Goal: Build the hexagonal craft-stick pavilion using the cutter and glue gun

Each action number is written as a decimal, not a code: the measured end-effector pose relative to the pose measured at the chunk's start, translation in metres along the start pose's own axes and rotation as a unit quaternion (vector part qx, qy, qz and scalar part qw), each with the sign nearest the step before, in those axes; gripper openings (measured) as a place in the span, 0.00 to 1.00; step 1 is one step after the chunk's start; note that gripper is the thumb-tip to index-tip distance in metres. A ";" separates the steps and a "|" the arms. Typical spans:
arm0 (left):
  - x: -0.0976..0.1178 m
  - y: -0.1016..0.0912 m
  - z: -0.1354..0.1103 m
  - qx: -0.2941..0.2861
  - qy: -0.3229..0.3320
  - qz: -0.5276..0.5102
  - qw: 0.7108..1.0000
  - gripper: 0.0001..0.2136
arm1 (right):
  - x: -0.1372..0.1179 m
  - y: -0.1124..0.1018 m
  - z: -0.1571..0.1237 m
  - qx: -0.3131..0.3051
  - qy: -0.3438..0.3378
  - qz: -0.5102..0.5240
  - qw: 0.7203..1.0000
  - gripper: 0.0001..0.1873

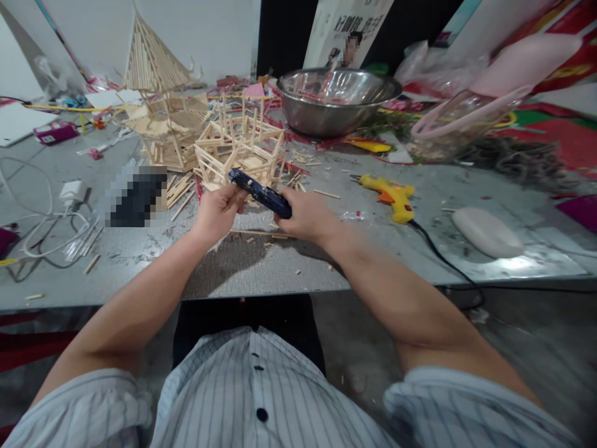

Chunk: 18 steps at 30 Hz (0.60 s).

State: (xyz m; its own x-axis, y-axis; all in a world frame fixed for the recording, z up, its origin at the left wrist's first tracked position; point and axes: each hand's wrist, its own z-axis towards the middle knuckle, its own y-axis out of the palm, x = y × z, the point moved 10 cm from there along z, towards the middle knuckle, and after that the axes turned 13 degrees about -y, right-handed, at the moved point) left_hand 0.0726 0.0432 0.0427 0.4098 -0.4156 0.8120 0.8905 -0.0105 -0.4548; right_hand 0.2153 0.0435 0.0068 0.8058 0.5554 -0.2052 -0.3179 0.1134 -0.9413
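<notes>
My right hand (308, 214) is wrapped round one end of a dark blue hand tool (262, 194) with pale specks on it; its exact kind is not clear. At the tool's other end, my left hand (218, 208) is closed, fingers pinched together; what they grip is hidden. Just behind both hands stands an open frame of thin wooden sticks (237, 146). To its left rises a stick-built pagoda model (156, 62) with a pointed roof. Loose wooden sticks (180, 193) lie beside my left hand, and short cut pieces are scattered below the tool.
A yellow glue gun (389, 194) with a black cord lies to the right, near a whitish oval object (487, 233). A steel bowl (321, 115) stands behind. At left are a white charger (74, 193) with cables and a blurred-out dark item (135, 198).
</notes>
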 end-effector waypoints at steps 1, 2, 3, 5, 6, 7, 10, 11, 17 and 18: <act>-0.001 0.000 0.000 -0.002 -0.002 0.001 1.000 0.22 | 0.000 0.001 0.000 -0.003 0.003 -0.003 1.000 0.20; -0.003 0.000 0.001 -0.003 -0.005 0.004 1.000 0.22 | 0.001 0.002 0.000 -0.006 0.007 -0.005 1.000 0.20; -0.005 0.001 0.002 -0.004 -0.009 0.006 1.000 0.22 | 0.001 0.003 0.000 -0.008 0.011 -0.006 1.000 0.20; -0.009 0.001 0.003 -0.003 -0.017 0.002 1.000 0.20 | 0.002 0.005 0.000 -0.007 0.016 -0.005 1.000 0.20; -0.011 0.000 0.004 0.001 -0.019 -0.008 1.000 0.19 | 0.003 0.005 0.001 -0.002 0.017 -0.003 1.000 0.20; -0.013 -0.001 0.005 0.007 -0.019 -0.021 1.000 0.18 | 0.003 0.005 0.001 0.003 0.018 -0.001 1.000 0.21; -0.015 -0.003 0.005 0.028 -0.005 -0.049 0.998 0.18 | 0.006 0.006 0.003 0.012 0.024 0.013 1.000 0.23; -0.015 -0.004 0.005 0.036 0.000 -0.048 0.998 0.17 | 0.006 0.006 0.003 0.014 0.026 0.018 0.999 0.24; -0.015 -0.005 0.001 0.055 0.003 -0.023 0.998 0.15 | 0.004 0.007 0.002 0.020 0.013 0.032 0.999 0.24; -0.015 -0.005 0.001 0.055 0.001 -0.018 0.998 0.15 | 0.004 0.007 0.002 0.016 0.016 0.029 0.999 0.23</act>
State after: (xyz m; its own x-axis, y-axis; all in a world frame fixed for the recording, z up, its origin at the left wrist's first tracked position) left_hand 0.0621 0.0506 0.0336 0.3769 -0.4191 0.8260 0.9210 0.0743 -0.3825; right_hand 0.2159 0.0481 -0.0001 0.8013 0.5352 -0.2675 -0.3792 0.1085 -0.9189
